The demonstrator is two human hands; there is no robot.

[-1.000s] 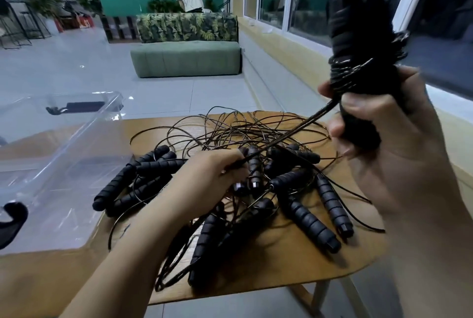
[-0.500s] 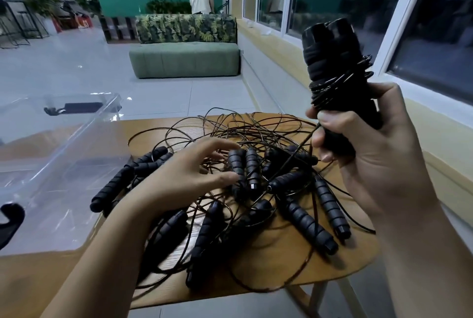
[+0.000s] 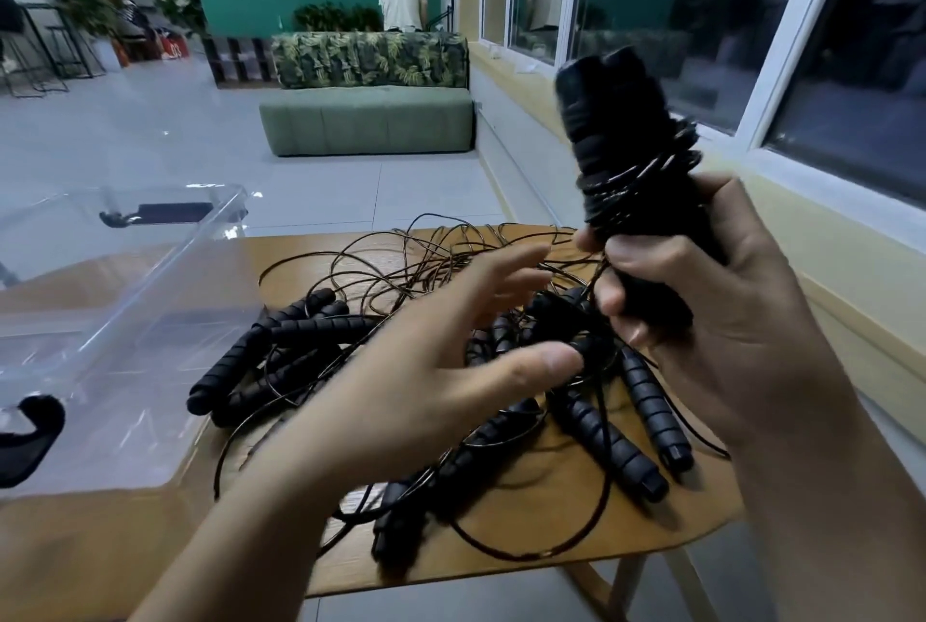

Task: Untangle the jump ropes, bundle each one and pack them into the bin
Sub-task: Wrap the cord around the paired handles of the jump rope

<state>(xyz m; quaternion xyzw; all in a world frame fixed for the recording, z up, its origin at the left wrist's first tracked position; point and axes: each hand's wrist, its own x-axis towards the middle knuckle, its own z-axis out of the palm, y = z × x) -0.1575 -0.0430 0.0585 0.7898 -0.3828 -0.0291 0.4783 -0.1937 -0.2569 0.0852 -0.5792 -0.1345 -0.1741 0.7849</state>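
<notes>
My right hand grips a bundled jump rope: two black foam handles held upright, with thin cord wound around their middle. A loose strand runs from the bundle down into the pile. My left hand hovers open over the tangle, fingers spread toward the bundle, holding nothing. The tangled pile of jump ropes covers the wooden table: several black ribbed handles and looping thin cords. The clear plastic bin sits at the left on the table.
A black latch sits on the bin's near left edge. The table's front edge and right corner are close to the pile. Beyond lie a tiled floor, a green bench, a person standing far off, and windows along the right wall.
My left hand let go of the cord it pinched, opened and rose toward the bundle. My right hand lowered the bundle and brought it in toward the left.
</notes>
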